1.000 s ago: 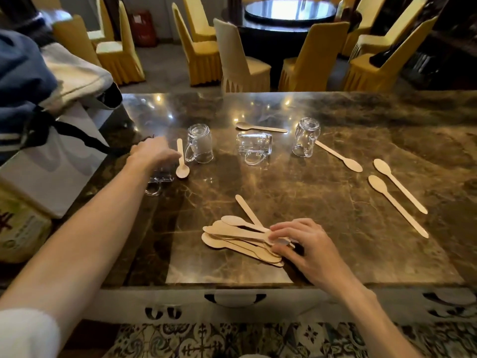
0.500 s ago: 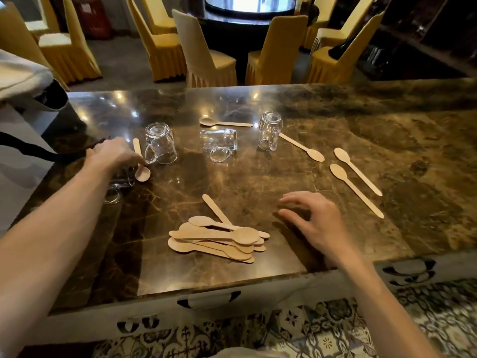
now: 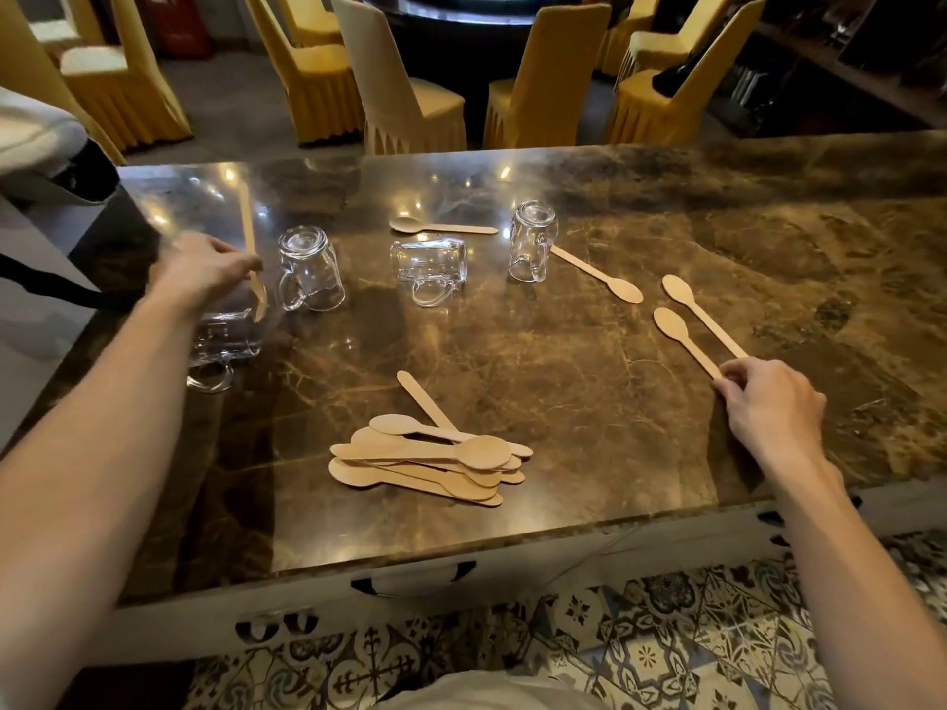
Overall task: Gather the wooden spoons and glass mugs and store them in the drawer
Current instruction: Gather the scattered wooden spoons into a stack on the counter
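Head view looks down on a dark marble counter [image 3: 563,381] with wooden spoons and glass mugs spread over it. The left hand [image 3: 200,271] is closed on a wooden spoon [image 3: 251,258], lifted off the surface and tilted, bowl end down beside the fingers. Just below that hand a glass mug [image 3: 223,338] lies on its side, its handle toward the near edge. To the right of the hand a second mug [image 3: 310,271] stands upside down, then a third mug [image 3: 429,263] lies on its side, and a fourth mug [image 3: 533,240] stands upside down, leaning slightly. Behind the third mug a single spoon [image 3: 440,227] lies flat. Another spoon [image 3: 599,274] runs out from beside the fourth mug toward the right. Near the front edge a pile of spoons [image 3: 430,456] lies stacked, bowls pointing both ways. The right hand [image 3: 768,407] rests at the handle ends of two parallel spoons [image 3: 689,325], its fingertips [image 3: 730,376] curled and pinching those ends; whether it grips one or both I cannot tell. Below the counter edge, a white drawer front with a dark handle [image 3: 415,581] sits shut.
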`<state>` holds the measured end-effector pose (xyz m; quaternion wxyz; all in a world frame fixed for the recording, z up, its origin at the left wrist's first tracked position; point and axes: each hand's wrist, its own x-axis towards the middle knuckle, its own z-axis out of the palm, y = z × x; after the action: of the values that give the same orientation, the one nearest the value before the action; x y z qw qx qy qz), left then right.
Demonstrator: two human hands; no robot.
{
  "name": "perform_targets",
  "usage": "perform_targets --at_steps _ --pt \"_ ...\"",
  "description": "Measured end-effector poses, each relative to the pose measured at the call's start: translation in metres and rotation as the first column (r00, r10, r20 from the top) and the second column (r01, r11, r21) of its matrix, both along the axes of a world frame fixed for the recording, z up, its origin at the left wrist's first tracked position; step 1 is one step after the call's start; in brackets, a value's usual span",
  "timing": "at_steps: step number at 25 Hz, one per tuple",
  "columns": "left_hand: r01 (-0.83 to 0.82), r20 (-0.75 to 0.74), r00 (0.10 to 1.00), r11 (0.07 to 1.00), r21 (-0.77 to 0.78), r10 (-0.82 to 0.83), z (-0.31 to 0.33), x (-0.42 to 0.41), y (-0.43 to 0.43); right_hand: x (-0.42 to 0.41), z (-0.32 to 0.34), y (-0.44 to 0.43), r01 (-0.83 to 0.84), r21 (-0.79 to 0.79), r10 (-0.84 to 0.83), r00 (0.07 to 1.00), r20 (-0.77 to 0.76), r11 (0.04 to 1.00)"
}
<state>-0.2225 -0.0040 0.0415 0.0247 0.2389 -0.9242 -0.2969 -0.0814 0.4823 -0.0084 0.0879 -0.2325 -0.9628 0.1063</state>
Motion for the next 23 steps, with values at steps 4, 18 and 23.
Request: perform_targets --at_steps 4,18,23 --pt "-0.082 -0.292 0.949 0.989 0.124 0.116 0.019 0.001 -0.018 -0.002 0.002 -0.004 -0.020 -0.061 0.021 1.000 0.020 0.998" --pt "0.683 -0.137 0.697 0.593 0.427 -0.704 0.003 0.128 0.079 0.020 0.047 -0.105 -0.511 -0.306 0.431 0.853 -0.293 0.804" --pt "0.734 -0.005 0.640 0.609 0.301 -0.768 -0.022 0.136 0.092 0.032 0.039 -0.131 -0.589 -0.274 0.543 0.808 -0.229 0.760"
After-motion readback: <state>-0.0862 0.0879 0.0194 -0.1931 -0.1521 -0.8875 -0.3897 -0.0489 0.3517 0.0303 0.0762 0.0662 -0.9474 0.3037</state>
